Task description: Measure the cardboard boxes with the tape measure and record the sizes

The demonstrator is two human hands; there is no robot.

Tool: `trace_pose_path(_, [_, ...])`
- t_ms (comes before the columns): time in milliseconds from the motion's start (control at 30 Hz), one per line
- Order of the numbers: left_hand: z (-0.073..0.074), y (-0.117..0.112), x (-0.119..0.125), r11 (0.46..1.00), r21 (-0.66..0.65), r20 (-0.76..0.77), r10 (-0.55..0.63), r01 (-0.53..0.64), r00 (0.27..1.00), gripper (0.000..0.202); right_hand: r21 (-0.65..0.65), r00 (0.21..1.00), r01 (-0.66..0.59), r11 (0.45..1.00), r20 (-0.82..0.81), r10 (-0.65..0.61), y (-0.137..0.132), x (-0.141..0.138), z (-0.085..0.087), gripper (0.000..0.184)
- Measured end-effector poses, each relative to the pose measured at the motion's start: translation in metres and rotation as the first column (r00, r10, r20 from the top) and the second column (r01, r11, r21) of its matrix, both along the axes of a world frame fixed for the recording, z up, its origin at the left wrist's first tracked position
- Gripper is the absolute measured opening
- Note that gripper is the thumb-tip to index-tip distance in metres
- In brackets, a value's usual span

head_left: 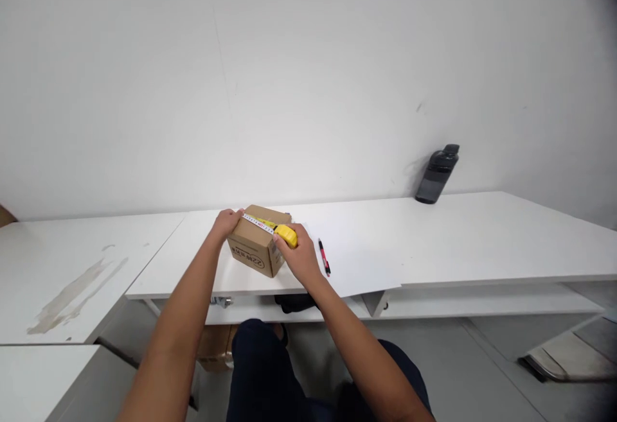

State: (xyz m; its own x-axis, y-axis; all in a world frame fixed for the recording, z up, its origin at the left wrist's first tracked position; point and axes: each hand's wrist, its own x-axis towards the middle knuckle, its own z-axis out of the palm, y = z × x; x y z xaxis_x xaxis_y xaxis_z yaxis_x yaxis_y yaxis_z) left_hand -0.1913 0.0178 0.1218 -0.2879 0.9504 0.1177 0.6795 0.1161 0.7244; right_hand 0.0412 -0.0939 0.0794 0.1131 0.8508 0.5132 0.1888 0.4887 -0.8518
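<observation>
A brown cardboard box (248,257) with dark printing on its front sits slightly turned on the white table. Across its top lies the pulled-out blade (258,223) of a yellow tape measure (287,236). My right hand (303,256) is closed round the tape measure's case at the box's right edge. At the box's left edge, my left hand (226,223) pinches the free end of the blade; its fingertips are partly hidden by the hand itself.
Right of the box, a red and black pen (324,257) lies by white paper (361,271). A dark bottle (437,175) stands near the wall at the back right. Under the tabletop runs a shelf (434,300) with a black object (293,303). Another cardboard box (214,347) is below.
</observation>
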Motion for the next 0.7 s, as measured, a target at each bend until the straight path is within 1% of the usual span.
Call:
trace_pose_path(100, [-0.007, -0.004, -0.002, 0.999, 0.034, 0.101, 0.020, -0.024, 0.995, 0.042, -0.061, 1.000, 0.012, 0.998, 0.005, -0.012, 0.009, -0.006, 0.004, 0.030])
trace_pose_path(167, [-0.009, -0.006, -0.002, 0.998, 0.050, 0.150, 0.030, -0.038, 0.988, 0.042, -0.127, 0.998, -0.004, 0.992, -0.060, -0.003, 0.013, -0.005, 0.005, 0.032])
trace_pose_path(233, [-0.010, -0.006, -0.001, 0.996, 0.064, 0.184, 0.044, -0.057, 0.982, 0.042, -0.165, 0.991, -0.027, 0.986, -0.133, 0.005, 0.016, -0.004, 0.004, 0.034])
trace_pose_path(300, [-0.012, -0.006, -0.001, 0.996, 0.064, 0.214, 0.047, -0.061, 0.976, 0.042, -0.157, 0.987, -0.024, 0.987, -0.161, -0.001, 0.015, -0.004, 0.001, 0.034])
trace_pose_path(367, [-0.014, -0.006, -0.001, 0.998, 0.053, 0.245, 0.027, -0.042, 0.969, 0.040, -0.126, 0.989, -0.018, 0.992, -0.150, -0.001, 0.011, -0.004, -0.003, 0.034])
trace_pose_path(467, [-0.019, -0.008, -0.001, 0.998, 0.062, 0.274, 0.007, -0.024, 0.962, 0.037, -0.094, 0.991, -0.012, 0.995, -0.134, -0.001, -0.001, 0.001, -0.013, 0.035])
trace_pose_path(600, [-0.022, -0.009, 0.000, 0.996, 0.090, 0.256, 0.005, -0.029, 0.967, 0.037, -0.012, 0.981, 0.071, 0.997, -0.182, -0.072, -0.029, 0.024, -0.026, 0.037])
trace_pose_path(667, [-0.016, -0.008, -0.001, 0.996, 0.084, 0.236, -0.021, 0.002, 0.971, 0.039, -0.045, 0.959, 0.121, 0.992, -0.254, -0.129, -0.049, 0.041, -0.033, 0.038])
trace_pose_path(700, [-0.009, -0.009, -0.001, 0.996, 0.090, 0.225, -0.038, 0.018, 0.974, 0.040, -0.083, 0.942, 0.141, 0.987, -0.294, -0.159, -0.059, 0.050, -0.037, 0.039])
